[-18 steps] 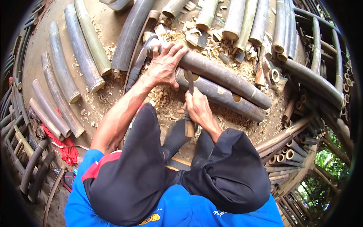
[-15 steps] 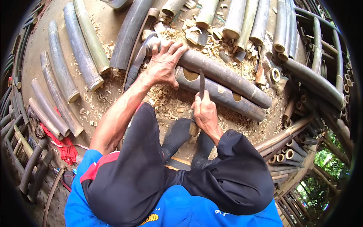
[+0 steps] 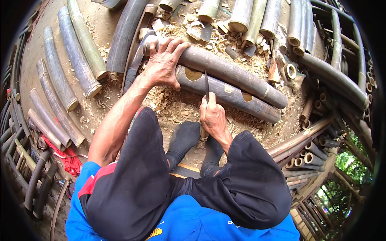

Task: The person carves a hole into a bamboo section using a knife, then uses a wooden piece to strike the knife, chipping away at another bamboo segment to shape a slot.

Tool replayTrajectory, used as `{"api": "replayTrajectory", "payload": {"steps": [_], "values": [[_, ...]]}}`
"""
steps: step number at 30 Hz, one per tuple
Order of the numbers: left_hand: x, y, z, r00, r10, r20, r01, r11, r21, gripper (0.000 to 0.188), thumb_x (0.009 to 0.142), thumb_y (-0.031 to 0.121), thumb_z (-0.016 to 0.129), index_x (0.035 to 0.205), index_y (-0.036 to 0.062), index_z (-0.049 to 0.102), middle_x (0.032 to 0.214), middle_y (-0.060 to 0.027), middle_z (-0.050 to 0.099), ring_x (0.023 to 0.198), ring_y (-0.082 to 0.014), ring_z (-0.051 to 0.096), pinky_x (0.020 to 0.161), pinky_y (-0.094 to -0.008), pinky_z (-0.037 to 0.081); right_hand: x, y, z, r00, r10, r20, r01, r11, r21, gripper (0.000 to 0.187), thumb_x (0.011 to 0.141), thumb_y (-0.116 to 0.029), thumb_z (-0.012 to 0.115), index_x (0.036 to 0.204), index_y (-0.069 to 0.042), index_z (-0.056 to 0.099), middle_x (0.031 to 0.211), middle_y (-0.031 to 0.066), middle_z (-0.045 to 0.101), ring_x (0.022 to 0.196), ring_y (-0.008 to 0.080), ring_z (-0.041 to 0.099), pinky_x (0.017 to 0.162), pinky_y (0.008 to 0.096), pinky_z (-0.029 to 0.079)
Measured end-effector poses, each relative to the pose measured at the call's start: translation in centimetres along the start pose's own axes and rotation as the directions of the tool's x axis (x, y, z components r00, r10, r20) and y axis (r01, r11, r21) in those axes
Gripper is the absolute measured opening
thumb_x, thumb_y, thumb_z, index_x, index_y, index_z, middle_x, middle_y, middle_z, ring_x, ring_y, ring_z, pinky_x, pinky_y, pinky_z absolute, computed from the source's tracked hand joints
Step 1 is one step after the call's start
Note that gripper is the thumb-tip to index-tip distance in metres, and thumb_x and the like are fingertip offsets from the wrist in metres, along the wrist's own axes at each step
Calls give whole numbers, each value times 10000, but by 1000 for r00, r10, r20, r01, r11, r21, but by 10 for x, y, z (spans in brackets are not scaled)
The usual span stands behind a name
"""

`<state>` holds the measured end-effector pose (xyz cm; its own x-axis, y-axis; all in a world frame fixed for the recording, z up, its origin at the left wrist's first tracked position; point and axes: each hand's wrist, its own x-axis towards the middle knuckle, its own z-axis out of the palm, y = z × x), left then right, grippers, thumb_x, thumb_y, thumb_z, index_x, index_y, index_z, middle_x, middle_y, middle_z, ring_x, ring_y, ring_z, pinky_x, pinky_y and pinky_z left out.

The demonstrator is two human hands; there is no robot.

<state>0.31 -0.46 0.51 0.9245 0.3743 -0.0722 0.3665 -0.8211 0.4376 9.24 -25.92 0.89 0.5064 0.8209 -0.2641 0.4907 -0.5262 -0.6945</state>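
Observation:
Two dark bamboo tubes lie side by side in front of me. The near bamboo tube [image 3: 217, 90] has a wide notch at its left part and a smaller notch further right. The far bamboo tube [image 3: 235, 74] shows no notch on the side I see. My left hand [image 3: 163, 66] grips the left end of the pair, fingers over the far tube and thumb down by the near one. In my right hand [image 3: 214, 116] is a knife [image 3: 206, 85], its handle wrapped by closed fingers. The narrow blade points away from me and crosses over the near tube, just right of the wide notch.
Wood shavings [image 3: 161, 98] litter the ground around the tubes. Thick bamboo lengths [image 3: 78, 52] lie at the left, with more cut bamboo [image 3: 241, 18] at the far side. A dark-handled blade [image 3: 134, 64] lies left of my left hand. My feet [image 3: 184, 138] are close below the knife.
The whole view has shifted slightly, so the tubes sit a little further left and up. The knife's tip now leans more to the left. My left hand keeps its hold.

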Motion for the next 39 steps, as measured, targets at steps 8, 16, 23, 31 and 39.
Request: {"api": "replayTrajectory", "payload": {"steps": [8, 16, 23, 31, 39], "values": [[-5, 3, -5, 999, -16, 30, 16, 1000, 5, 1420, 281, 325, 970, 1559, 181, 369, 1596, -107, 398, 1545, -382, 292, 1238, -661, 149, 2, -13, -2, 993, 111, 33, -113, 992, 59, 190, 1015, -163, 542, 1081, 13, 511, 728, 317, 655, 729, 537, 664, 668, 626, 502], [0, 8, -5, 999, -22, 31, 21, 999, 50, 1468, 252, 394, 972, 1573, 191, 364, 1606, -125, 400, 1543, -388, 302, 1226, -641, 167, -5, 20, -47, 974, 138, 181, -209, 858, 470, 324, 1062, -275, 508, 995, 25, 610, 726, 116, 670, 679, 231, 718, 682, 407, 544], [6, 8, -11, 998, -34, 51, 28, 993, 118, 1489, 263, 409, 991, 1588, 197, 347, 1620, -106, 385, 1550, -376, 284, 1234, -650, 171, -129, 141, -96, 662, 579, -476, -206, 751, 627, 482, 1066, -269, 591, 1437, 11, 460, 1081, 142, 627, 851, 201, 627, 804, 349, 518], [-27, 115, 22, 983, 181, 14, -181, 981, 74, 1294, 495, 314, 1000, 1596, 226, 326, 1544, -156, 354, 1504, -409, 279, 1271, -582, 187, -179, 189, -62, 481, 724, -495, -729, 644, 233, 633, 1040, -369, 599, 1515, -36, 345, 1221, 274, 656, 1033, 414, 653, 915, 481, 493], [-38, 166, 42, 991, 64, 120, -81, 986, 144, 1043, 578, 212, 868, 1505, 66, 412, 1354, -170, 458, 1308, -379, 434, 1128, -513, 301, -144, 145, -143, 722, 313, -617, -466, 879, -100, 1074, 709, -252, 915, 1601, -112, 334, 1520, 203, 413, 1435, 420, 367, 1210, 564, 283]]}}
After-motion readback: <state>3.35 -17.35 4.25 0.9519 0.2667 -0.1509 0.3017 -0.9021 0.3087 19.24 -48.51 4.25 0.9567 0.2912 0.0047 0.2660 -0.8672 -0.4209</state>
